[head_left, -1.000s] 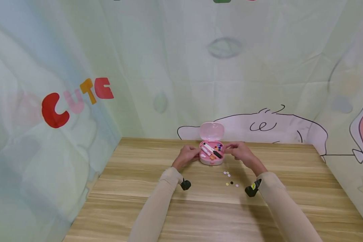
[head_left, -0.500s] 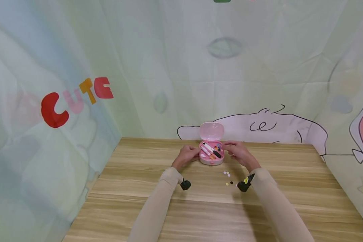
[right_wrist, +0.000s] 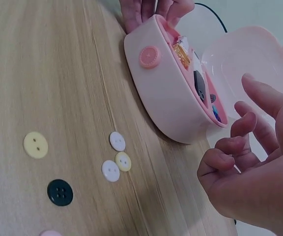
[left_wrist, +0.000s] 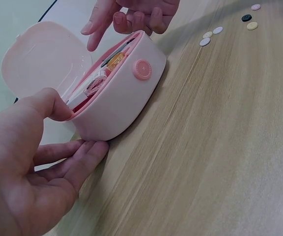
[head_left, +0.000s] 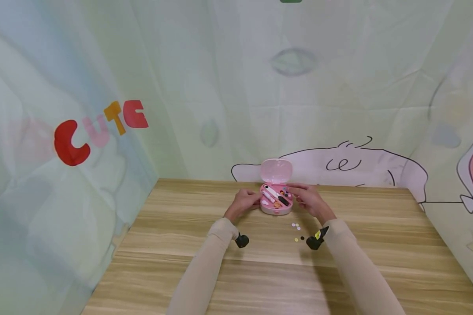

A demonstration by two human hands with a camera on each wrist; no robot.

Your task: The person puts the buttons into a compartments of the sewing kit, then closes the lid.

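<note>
A pink and white sewing box [left_wrist: 117,96] stands on the table with its clear pink lid [left_wrist: 43,59] raised behind it. My left hand [head_left: 243,202] holds its left end, thumb at the rim and fingers low against the outer wall. Over the right-hand compartment reaches my right hand [head_left: 309,200], thumb and index finger extended, the other fingers loosely bent; nothing shows in its grasp. Inside lie a slender white-and-black tool [head_left: 277,196], a pink thread bundle [left_wrist: 96,84], a golden-orange item [right_wrist: 182,55] and small coloured buttons, partly hidden by my right fingers in the head view.
Several loose buttons lie in front of the box, among them a dark green button [right_wrist: 60,192], a yellow button [right_wrist: 36,145] and a white button [right_wrist: 110,171]. The wooden table [head_left: 181,245] ends at a printed curtain [head_left: 236,87] behind the box.
My right hand has moved left, from beside the box's right edge to over its right compartment. The left hand and the box stay where they were.
</note>
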